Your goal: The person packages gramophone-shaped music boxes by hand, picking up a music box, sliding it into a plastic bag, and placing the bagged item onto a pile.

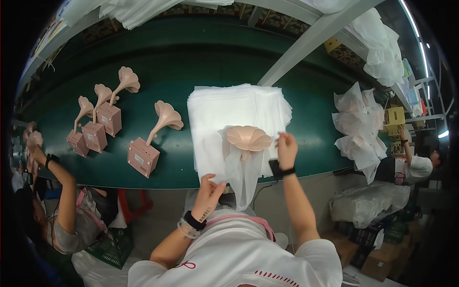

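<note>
A pink gramophone-shaped ornament with a flared flower horn [248,138] sits before me on a stack of thin white sheets [208,112]. A translucent wrapping sheet [244,184] is draped around its lower part and hangs past the table's near edge, hiding the base. My left hand [209,193] is beside that sheet's left edge, thumb and forefinger apart, with nothing visible between them. On the other side, my right hand [287,150] is closed with curled fingers near the horn's right rim, over the stack's edge. What its fingertips hold, if anything, is hidden.
On the green table [167,71], another pink gramophone [146,155] stands to the left, with several more beyond it. Wrapped white bundles [358,124] lie at right. A grey post [306,48] slants behind the stack. Co-workers are at left [71,210] and far right [416,167].
</note>
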Motion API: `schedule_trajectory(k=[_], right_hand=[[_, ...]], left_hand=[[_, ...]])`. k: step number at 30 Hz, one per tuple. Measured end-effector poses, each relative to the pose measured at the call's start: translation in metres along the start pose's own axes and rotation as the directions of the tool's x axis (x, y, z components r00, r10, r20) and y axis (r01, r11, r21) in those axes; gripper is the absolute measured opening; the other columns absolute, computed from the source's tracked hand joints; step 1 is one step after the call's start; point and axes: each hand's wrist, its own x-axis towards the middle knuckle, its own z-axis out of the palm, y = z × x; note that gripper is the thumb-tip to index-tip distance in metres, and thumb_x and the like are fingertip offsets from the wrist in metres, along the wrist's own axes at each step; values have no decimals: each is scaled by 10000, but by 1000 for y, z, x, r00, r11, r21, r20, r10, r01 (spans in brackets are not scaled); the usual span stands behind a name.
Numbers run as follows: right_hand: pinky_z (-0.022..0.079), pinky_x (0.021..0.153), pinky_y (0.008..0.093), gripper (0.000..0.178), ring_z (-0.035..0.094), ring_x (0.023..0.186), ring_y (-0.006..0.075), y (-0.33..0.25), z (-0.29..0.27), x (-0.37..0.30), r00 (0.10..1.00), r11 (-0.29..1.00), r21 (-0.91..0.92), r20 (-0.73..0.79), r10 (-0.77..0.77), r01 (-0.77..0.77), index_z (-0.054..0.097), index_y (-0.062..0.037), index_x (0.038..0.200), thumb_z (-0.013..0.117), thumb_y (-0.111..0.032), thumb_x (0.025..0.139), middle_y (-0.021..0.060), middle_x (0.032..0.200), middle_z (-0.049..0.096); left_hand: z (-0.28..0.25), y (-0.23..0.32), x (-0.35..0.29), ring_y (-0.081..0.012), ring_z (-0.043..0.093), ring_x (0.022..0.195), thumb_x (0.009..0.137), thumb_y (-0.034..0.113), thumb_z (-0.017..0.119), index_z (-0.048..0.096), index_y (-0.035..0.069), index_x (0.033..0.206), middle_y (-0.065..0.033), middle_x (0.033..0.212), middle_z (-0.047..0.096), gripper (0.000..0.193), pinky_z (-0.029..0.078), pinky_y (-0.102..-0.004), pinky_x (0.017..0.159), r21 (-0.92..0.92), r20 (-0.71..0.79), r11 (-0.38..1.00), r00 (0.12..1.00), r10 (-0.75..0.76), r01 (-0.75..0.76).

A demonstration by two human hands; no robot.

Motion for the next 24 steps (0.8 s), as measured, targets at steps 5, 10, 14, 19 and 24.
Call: schedule_trajectory(k=[5, 10, 14, 19, 24], right_hand=[[468, 580, 318, 207, 580, 616, 249, -29, 26, -113, 968, 869, -436, 193, -163, 233, 559, 9, 940, 612, -122, 789, 113, 704, 583], [487, 587, 357, 168, 611, 608, 314, 11, 15, -48, 986, 884, -442, 132, -105, 153, 634, 26, 813, 639, -137, 771, 138, 676, 636], [458, 528, 288, 157, 597, 578, 161, -2, 29, 20, 994, 986, -154, 96, -50, 64, 636, 50, 833, 601, -102, 811, 95, 677, 650], [436, 521, 213, 111, 559, 571, 79, -82, -16, -17, 964, 969, 101, -167, -205, 223, 626, 33, 842, 616, -77, 843, 53, 672, 630], [415, 548, 186, 119, 524, 607, 57, -131, -63, -93, 976, 972, 106, -80, -201, 209, 600, 25, 890, 623, -85, 853, 28, 714, 594]], left_hand=[[37, -34, 48, -169, 551, 616, 826, 231, 656, 367, -32, 1207, -98, 776, 517, 546, 458, -271, 593, 567, -95, 697, 805, 585, -440], [20, -22, 118, -174, 546, 561, 833, 225, 626, 622, 13, 927, -79, 631, 572, 232, 457, -298, 558, 289, -95, 944, 976, 196, -161], [8, 19, 213, -182, 544, 521, 820, 264, 637, 677, 25, 822, -120, 616, 607, 242, 443, -287, 541, 473, -41, 779, 873, 485, -411], [14, 123, 145, -65, 469, 572, 833, 180, 648, 656, -33, 825, -33, 613, 573, 213, 375, -215, 520, 315, 177, 795, 855, 487, -518], [17, 159, 74, -30, 414, 562, 838, 120, 647, 645, -37, 820, 22, 601, 538, 159, 321, -190, 494, 165, 166, 789, 805, 569, -592]])
